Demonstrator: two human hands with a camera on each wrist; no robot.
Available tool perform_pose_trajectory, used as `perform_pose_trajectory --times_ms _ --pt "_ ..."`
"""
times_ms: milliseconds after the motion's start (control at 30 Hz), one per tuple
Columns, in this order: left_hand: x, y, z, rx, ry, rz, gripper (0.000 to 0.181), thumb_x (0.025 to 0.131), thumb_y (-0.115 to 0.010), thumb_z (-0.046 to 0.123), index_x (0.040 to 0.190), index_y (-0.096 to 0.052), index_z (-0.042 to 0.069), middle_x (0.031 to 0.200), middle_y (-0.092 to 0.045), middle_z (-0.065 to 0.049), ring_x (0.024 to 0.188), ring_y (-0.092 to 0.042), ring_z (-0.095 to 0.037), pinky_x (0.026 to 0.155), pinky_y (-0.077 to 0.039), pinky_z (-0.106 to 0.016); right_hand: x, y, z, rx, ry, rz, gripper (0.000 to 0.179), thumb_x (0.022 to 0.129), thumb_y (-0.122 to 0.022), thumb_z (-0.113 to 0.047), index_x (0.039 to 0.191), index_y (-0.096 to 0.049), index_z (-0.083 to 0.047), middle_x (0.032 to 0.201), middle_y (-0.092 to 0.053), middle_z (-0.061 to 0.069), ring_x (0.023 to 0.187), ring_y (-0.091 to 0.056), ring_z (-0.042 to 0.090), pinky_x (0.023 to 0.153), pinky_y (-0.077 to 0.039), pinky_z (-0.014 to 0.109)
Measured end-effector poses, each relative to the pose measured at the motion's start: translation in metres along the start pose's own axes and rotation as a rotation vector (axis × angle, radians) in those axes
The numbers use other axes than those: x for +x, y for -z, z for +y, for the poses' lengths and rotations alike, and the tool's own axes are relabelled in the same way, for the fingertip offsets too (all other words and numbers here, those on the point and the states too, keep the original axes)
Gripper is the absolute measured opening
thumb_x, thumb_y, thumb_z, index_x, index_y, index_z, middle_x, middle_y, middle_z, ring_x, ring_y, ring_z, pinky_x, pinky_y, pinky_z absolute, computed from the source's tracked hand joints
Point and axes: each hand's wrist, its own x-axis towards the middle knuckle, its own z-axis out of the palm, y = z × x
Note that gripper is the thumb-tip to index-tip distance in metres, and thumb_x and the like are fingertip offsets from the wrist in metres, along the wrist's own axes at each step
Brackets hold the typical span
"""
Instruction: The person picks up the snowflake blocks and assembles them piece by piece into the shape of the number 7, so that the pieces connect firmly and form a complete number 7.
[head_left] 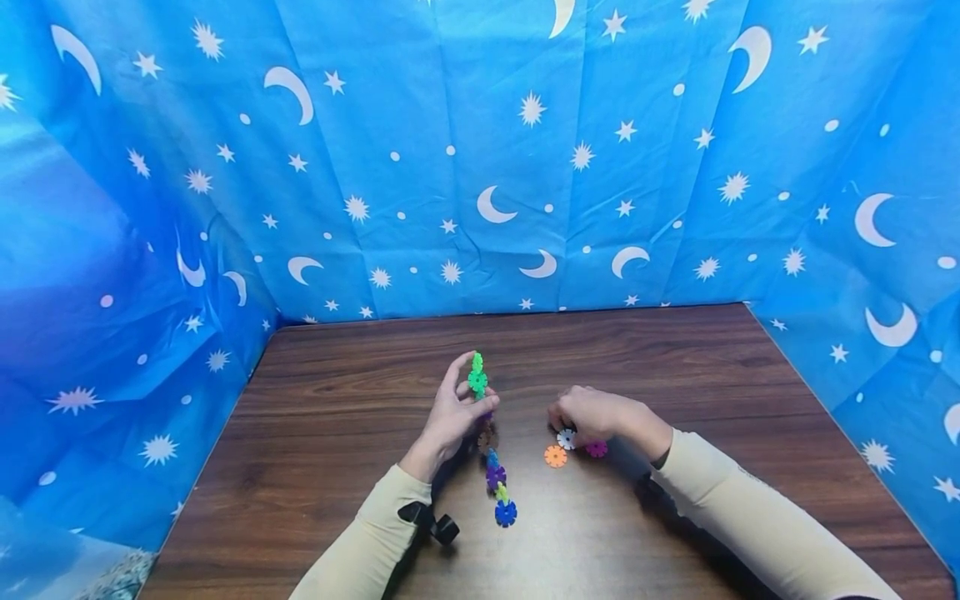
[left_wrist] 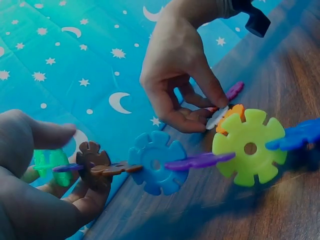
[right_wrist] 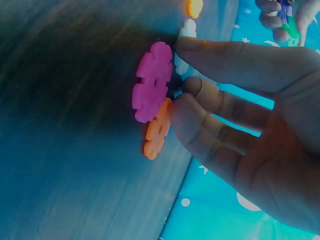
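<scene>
In the lower centre of the head view, the left hand [head_left: 452, 417] was clamped on the chain [head_left: 496, 477] near its upper end, presumably to steady it, while, just right, the right hand [head_left: 596, 410] pinched the white disc [head_left: 566, 439] beside the orange disc [head_left: 556, 456].

We're looking at a dark brown, wood-grained surface [head_left: 345, 383], bright with glare near its middle. On it we spot an orange disc [head_left: 556, 456] and a magenta disc [head_left: 597, 449]; from the right wrist, a second orange disc [right_wrist: 158, 132] shows partly behind the magenta.
</scene>
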Motion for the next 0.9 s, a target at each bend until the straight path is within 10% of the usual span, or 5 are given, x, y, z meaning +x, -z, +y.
perform_pose_trajectory --times_ms 400,900 --pt "0.0 -0.001 0.002 -0.056 0.01 0.015 0.043 0.107 -0.031 0.014 0.148 -0.033 0.027 0.125 -0.057 -0.03 0.083 -0.069 -0.02 0.067 -0.06 -0.038 -0.001 -0.002 0.008 0.118 0.035 0.094 0.023 0.073 -0.076 0.0 0.081 -0.063 -0.017 0.072 -0.061 -0.007 0.062 -0.053 0.003 0.055 -0.047 0.02" --pt "0.002 -0.002 -0.003 -0.068 -0.02 0.054 0.046 0.099 -0.052 0.003 0.143 -0.043 0.014 0.108 -0.068 -0.026 0.088 -0.07 -0.02 0.066 -0.056 -0.031 0.004 0.022 0.018 0.397 0.087 0.293 0.012 0.085 -0.072 -0.009 0.093 -0.072 -0.018 0.074 -0.066 -0.011 0.069 -0.064 0.006 0.062 -0.053 0.022"
